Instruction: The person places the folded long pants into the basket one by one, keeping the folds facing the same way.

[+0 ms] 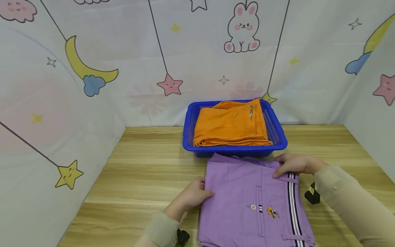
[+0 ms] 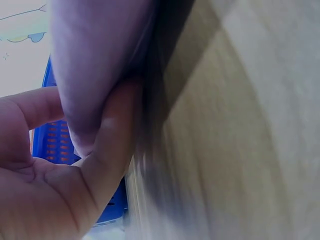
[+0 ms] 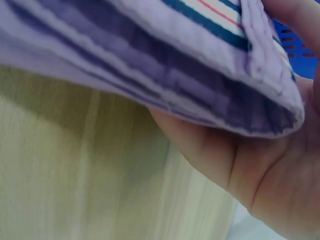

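Observation:
A folded pair of purple trousers (image 1: 231,195) lies in front of me, its striped waistband (image 1: 293,206) to the right. My left hand (image 1: 195,193) grips the left folded edge. In the left wrist view, the left fingers (image 2: 117,120) wrap the fold of the trousers (image 2: 95,60) close to the tabletop. At the far right corner, by the waistband, my right hand (image 1: 293,164) holds the cloth with the thumb on top. The right wrist view has that hand (image 3: 265,175) reaching under the layered waistband, partly hidden by cloth.
Just behind the purple trousers stands a blue plastic basket (image 1: 234,148) holding folded orange trousers (image 1: 228,121). The wooden tabletop (image 1: 148,164) is bounded by printed fabric walls (image 1: 200,58) at the back and sides. Small black objects (image 1: 312,195) show beside both wrists.

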`<state>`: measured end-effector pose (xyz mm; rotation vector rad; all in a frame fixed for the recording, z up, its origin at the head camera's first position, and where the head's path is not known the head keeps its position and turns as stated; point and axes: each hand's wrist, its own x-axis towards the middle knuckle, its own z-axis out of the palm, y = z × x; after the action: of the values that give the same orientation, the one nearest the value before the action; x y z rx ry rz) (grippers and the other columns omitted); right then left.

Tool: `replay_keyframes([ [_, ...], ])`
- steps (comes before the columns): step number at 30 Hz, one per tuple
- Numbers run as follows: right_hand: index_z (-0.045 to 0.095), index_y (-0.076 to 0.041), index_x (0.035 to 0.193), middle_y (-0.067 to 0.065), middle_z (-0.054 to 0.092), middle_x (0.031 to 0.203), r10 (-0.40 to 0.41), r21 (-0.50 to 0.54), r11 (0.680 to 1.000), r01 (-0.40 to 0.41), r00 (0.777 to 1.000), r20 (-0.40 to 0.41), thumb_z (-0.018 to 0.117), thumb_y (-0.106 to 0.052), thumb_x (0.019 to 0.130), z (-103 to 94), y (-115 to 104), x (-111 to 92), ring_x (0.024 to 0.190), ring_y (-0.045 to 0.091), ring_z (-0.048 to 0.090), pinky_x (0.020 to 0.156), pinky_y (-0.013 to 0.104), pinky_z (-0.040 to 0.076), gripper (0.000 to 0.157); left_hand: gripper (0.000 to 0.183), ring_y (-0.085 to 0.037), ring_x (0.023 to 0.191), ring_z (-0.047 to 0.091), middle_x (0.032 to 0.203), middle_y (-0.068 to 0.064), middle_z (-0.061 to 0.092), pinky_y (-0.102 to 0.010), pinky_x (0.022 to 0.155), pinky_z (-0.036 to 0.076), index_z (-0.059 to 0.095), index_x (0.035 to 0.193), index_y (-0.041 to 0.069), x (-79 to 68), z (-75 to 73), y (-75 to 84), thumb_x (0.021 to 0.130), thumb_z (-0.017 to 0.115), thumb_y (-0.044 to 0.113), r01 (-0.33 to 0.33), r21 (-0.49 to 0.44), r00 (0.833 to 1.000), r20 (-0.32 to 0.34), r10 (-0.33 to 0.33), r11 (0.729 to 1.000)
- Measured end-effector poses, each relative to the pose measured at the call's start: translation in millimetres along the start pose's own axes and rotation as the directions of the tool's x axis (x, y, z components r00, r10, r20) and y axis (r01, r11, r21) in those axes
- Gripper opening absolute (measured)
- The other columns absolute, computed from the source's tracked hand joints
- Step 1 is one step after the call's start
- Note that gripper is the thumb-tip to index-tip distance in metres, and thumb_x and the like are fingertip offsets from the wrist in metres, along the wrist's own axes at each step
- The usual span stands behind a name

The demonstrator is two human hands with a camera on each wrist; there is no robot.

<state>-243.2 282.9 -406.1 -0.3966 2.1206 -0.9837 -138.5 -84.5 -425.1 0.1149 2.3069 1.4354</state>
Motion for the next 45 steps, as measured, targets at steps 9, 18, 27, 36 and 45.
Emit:
replay_keyframes([
  [9,0.052,0.008,0.123,0.012,0.064,0.104,-0.021,0.126,0.992,0.012,0.997,0.077,0.073,-0.013,0.079,-1.8,3.3,-6.3,0.091,0.021,0.062,0.08,0.032,0.053,0.054,0.087,-0.033,0.084,0.064,0.115,-0.028,0.049,-0.047,0.059,0.056,0.019,0.141,-0.003,-3.2,-2.1,-2.6,0.069,0.068,-0.002,0.057,-0.137,0.985,0.167,-0.033,0.989],
  [18,0.054,0.005,0.122,0.014,0.061,0.11,-0.062,0.051,0.997,0.061,0.998,0.03,0.07,-0.017,0.082,-1.1,7.2,-7.7,0.095,0.02,0.058,0.082,0.027,0.05,0.048,0.091,-0.036,0.094,0.061,0.134,-0.036,0.036,-0.048,0.065,0.056,0.014,0.146,0.004,-8.3,0.6,-6.1,0.071,0.065,-0.003,0.063,-0.186,0.986,0.165,-0.032,0.98],
  [27,0.039,0.001,0.134,0.016,0.055,0.116,0.074,0.105,0.992,-0.07,0.997,-0.031,0.071,-0.024,0.082,5.3,9.7,-21.6,0.095,0.024,0.059,0.077,0.037,0.054,0.066,0.08,-0.03,0.069,0.067,0.098,-0.023,0.062,-0.041,0.05,0.056,0.018,0.143,0.002,-12.7,-1.7,-9.6,0.077,0.062,0.001,0.084,-0.275,0.98,0.194,-0.031,0.958],
  [36,0.026,-0.002,0.139,0.02,0.05,0.113,0.059,0.102,0.994,-0.048,0.992,-0.108,0.071,-0.021,0.083,21.0,12.3,-32.1,0.083,0.024,0.059,0.062,0.038,0.054,0.075,0.04,-0.012,0.051,0.059,0.072,-0.006,0.064,-0.027,0.043,0.051,0.044,0.112,-0.003,-20.9,-2.8,-12.1,0.077,0.065,0.004,0.075,-0.272,0.981,0.191,-0.022,0.959],
  [45,0.03,0.0,0.139,0.023,0.05,0.119,-0.05,0.006,0.999,0.052,0.978,-0.203,0.069,-0.023,0.085,25.7,13.6,-37.9,0.092,0.024,0.054,0.068,0.032,0.05,0.071,0.032,-0.012,0.055,0.061,0.07,-0.004,0.062,-0.027,0.046,0.052,0.047,0.108,-0.003,-22.4,-2.7,-14.0,0.08,0.064,0.002,0.07,-0.33,0.98,0.198,-0.004,0.941],
])
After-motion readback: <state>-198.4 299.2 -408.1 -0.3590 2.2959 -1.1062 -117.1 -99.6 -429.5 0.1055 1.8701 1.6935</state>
